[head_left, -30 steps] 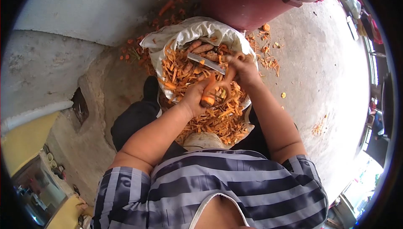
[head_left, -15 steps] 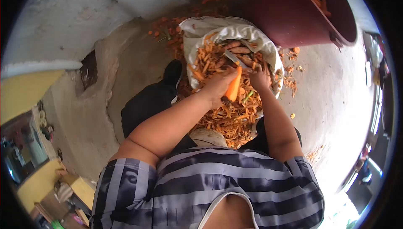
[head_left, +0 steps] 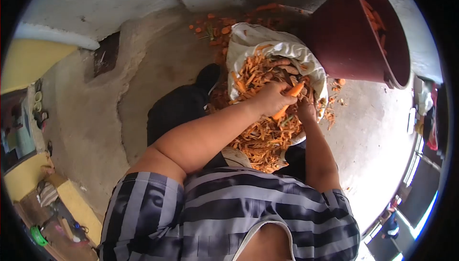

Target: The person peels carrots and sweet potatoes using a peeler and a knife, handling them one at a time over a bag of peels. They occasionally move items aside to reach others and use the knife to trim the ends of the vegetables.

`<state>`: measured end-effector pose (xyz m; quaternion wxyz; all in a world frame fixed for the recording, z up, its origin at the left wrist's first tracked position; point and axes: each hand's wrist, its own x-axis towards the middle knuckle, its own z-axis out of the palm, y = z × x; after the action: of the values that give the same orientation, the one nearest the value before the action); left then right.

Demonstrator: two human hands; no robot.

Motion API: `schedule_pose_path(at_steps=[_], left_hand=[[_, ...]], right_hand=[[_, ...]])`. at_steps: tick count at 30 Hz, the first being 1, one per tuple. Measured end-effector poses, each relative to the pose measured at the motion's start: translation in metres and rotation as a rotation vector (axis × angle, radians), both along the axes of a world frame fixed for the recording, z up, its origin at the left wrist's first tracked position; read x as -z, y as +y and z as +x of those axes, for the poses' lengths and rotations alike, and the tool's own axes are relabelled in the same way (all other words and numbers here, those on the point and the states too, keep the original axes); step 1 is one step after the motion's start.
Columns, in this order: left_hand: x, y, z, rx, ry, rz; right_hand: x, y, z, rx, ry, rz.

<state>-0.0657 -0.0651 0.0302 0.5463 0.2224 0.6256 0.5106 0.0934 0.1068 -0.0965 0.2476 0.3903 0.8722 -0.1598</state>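
My left hand (head_left: 275, 99) is closed around a peeled orange carrot (head_left: 296, 89), which sticks out on both sides of the fingers. Close beside it, to the right, my right hand (head_left: 307, 111) is closed on a knife (head_left: 288, 76); the handle is hidden in the fingers and the blade looks dark and blurred. Both hands are over an open white sack (head_left: 306, 54) with its rim rolled back. Carrot peelings (head_left: 260, 139) heap up inside it and spill toward me. Several unpeeled carrots (head_left: 288, 69) lie in the far part of the sack.
A large dark red tub (head_left: 342, 36) holding carrots (head_left: 375, 19) leans at the back right. Carrot scraps (head_left: 225, 30) lie on the concrete floor (head_left: 158, 60) behind the sack. My dark shoe (head_left: 208, 76) is left of the sack. A wall closes off the back.
The view has shifted, so the sack and tub sit farther right. The carrot has turned in my left hand, its tip now pointing up and right. The knife blade is less plain to see.
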Motion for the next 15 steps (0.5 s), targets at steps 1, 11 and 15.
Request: schedule_pose_path(at_steps=[1,11,15], left_hand=[[-0.002,0.002,-0.001,0.003,0.064,0.026],[-0.03,0.019,-0.007,-0.128,-0.227,0.23],[-0.02,0.028,-0.005,-0.066,-0.118,0.216]], right_hand=[[-0.007,0.001,0.003,0.008,0.063,0.002],[-0.061,0.027,0.045,0.098,0.409,-0.02],[-0.112,0.01,0.049,0.543,0.561,-0.482]])
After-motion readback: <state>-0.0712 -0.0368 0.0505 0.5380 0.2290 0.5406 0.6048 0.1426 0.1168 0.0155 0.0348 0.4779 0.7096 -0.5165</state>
